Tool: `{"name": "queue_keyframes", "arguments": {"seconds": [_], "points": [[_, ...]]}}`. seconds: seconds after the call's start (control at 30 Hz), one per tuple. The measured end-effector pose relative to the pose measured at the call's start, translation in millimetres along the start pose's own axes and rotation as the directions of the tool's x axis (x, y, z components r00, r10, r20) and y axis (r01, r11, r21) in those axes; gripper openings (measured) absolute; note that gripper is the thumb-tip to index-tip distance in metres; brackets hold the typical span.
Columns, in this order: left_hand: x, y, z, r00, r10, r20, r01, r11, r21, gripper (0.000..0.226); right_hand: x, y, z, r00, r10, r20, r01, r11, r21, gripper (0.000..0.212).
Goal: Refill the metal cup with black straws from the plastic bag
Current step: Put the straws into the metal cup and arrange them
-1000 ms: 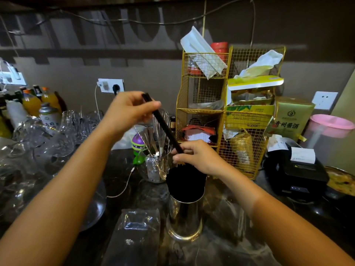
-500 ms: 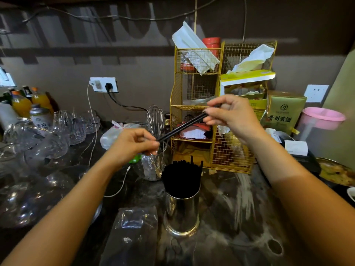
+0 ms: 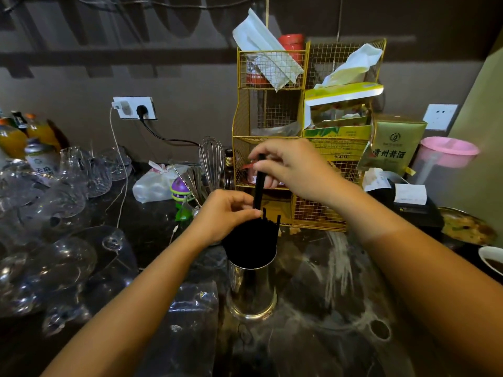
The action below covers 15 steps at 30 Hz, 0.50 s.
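Straws (image 3: 249, 242) in cup (image 3: 251, 291) — bag (image 3: 187, 322) left.

Two bare forearms, entering from about seven and five o'clock. No sleeves, no gloves, no watch or bracelet visible at either wrist. Left hand (image 3: 226, 213) and right hand (image 3: 292, 165) both unadorned: no rings to be seen, short nails, fingers slender.

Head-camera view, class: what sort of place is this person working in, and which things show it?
Probably a drinks counter in a bar or café. Clear glasses crowd the dark counter, a metal cup is packed with black straws, and a whisk stands beside a yellow wire rack of packets.
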<state>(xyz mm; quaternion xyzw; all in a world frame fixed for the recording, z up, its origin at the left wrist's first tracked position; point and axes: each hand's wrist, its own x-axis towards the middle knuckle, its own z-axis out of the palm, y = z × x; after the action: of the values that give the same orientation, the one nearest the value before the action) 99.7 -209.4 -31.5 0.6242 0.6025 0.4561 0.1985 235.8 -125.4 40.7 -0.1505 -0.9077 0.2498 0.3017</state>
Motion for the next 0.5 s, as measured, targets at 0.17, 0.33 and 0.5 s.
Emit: {"name": "queue_keyframes", "arguments": {"seconds": [0.17, 0.33, 0.5], "points": [[-12.9, -11.2, 15.3, 0.998, -0.03, -0.05, 0.033, 0.998, 0.06, 0.008, -11.3, 14.0, 30.8, 0.994, 0.005, 0.107, 0.001, 0.998, -0.057, 0.022], [-22.3, -30.7, 22.3, 0.998, -0.002, -0.061, 0.023, 0.933, 0.359, 0.018, -31.1, 27.1, 59.6, 0.979, 0.067, 0.193, -0.04, 0.99, -0.137, 0.014], [-28.3, -44.2, 28.2, 0.996, 0.021, -0.091, 0.022, 0.897, 0.441, 0.022, -42.4, 35.8, 78.9, 0.978, 0.114, 0.173, -0.082, 0.98, -0.181, 0.012]]}}
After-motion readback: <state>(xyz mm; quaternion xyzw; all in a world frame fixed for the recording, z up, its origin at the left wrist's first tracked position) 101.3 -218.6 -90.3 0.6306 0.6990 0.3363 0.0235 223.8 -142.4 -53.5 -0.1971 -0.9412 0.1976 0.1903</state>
